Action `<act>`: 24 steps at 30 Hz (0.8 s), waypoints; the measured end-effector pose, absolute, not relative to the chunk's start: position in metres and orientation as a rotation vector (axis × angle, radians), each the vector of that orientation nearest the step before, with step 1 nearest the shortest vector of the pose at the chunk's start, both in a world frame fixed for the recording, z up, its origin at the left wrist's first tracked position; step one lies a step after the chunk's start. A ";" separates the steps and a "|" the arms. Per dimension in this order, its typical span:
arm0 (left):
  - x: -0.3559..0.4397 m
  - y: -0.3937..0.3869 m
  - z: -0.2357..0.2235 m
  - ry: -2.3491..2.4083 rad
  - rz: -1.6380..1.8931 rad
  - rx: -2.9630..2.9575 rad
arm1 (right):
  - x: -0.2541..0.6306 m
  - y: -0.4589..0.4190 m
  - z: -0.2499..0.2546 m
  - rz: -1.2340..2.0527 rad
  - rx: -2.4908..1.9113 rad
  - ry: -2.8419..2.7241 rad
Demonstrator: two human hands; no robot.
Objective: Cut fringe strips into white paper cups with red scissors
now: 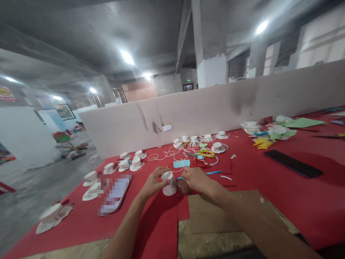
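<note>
My left hand (156, 184) is closed around a small white paper cup (169, 189), which stands upside down on the red table covering. In my right hand (196, 178), just to the right, the fingers are pinched on a blue pen (215, 172). The pen lies nearly level, its tip close to the cup's side. Below those fingers is a small brownish round object (184, 187), partly covered by the hand; its kind is unclear. Beyond my hands lie a light blue paper piece (181, 164), yellow-handled scissors (207, 154) and a red-handled pair (201, 163).
Several cut paper cups with flared brims, such as one cup (137, 163), line the left and back. A phone (115, 196) lies left, a dark phone (293, 163) right. Brown cardboard (229, 212) is in front. A pale partition (188, 115) borders the table's back.
</note>
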State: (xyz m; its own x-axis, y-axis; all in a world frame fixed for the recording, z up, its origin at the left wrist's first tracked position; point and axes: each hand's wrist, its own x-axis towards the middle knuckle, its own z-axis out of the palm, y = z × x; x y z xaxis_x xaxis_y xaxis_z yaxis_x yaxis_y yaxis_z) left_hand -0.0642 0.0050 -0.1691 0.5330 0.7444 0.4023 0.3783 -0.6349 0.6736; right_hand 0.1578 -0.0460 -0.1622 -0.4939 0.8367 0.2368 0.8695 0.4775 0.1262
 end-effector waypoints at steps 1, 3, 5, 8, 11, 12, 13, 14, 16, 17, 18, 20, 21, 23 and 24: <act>-0.066 0.006 -0.168 0.904 0.937 2.254 | 0.158 -0.046 -0.162 -0.345 -1.495 -2.577; -0.068 0.006 -0.168 0.895 0.944 2.240 | 0.158 -0.046 -0.162 -0.341 -1.494 -2.580; -0.069 0.007 -0.168 0.886 0.953 2.223 | 0.158 -0.045 -0.162 -0.338 -1.496 -2.584; -0.068 0.008 -0.171 0.880 0.968 2.206 | 0.158 -0.044 -0.163 -0.344 -1.501 -2.586; -0.065 0.009 -0.175 0.891 1.009 2.189 | 0.157 -0.044 -0.164 -0.356 -1.501 -2.582; -0.063 0.009 -0.177 0.897 1.026 2.183 | 0.157 -0.044 -0.165 -0.359 -1.499 -2.581; -0.061 0.008 -0.177 0.902 1.041 2.177 | 0.158 -0.044 -0.165 -0.362 -1.497 -2.579; -0.060 0.008 -0.178 0.906 1.053 2.172 | 0.158 -0.044 -0.165 -0.364 -1.496 -2.578; -0.056 0.007 -0.179 0.909 1.063 2.161 | 0.158 -0.045 -0.165 -0.368 -1.494 -2.575; -0.054 0.006 -0.179 0.910 1.064 2.156 | 0.158 -0.045 -0.164 -0.368 -1.492 -2.575; -0.053 0.005 -0.178 0.911 1.063 2.151 | 0.158 -0.045 -0.164 -0.369 -1.491 -2.574; -0.051 0.004 -0.178 0.913 1.061 2.142 | 0.158 -0.045 -0.164 -0.368 -1.493 -2.572; -0.051 0.004 -0.178 0.914 1.062 2.136 | 0.158 -0.045 -0.164 -0.366 -1.494 -2.571; -0.050 0.003 -0.178 0.917 1.070 2.117 | 0.158 -0.045 -0.164 -0.362 -1.490 -2.572; -0.050 0.003 -0.178 0.919 1.077 2.102 | 0.157 -0.045 -0.164 -0.360 -1.485 -2.572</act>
State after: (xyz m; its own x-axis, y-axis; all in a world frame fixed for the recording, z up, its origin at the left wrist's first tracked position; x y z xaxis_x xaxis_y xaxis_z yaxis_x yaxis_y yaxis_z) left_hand -0.0501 0.0031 -0.1784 0.4316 0.7903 0.4349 0.3053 -0.5817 0.7540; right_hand 0.1574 -0.0447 -0.1643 -0.4987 0.8307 0.2474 0.8667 0.4812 0.1315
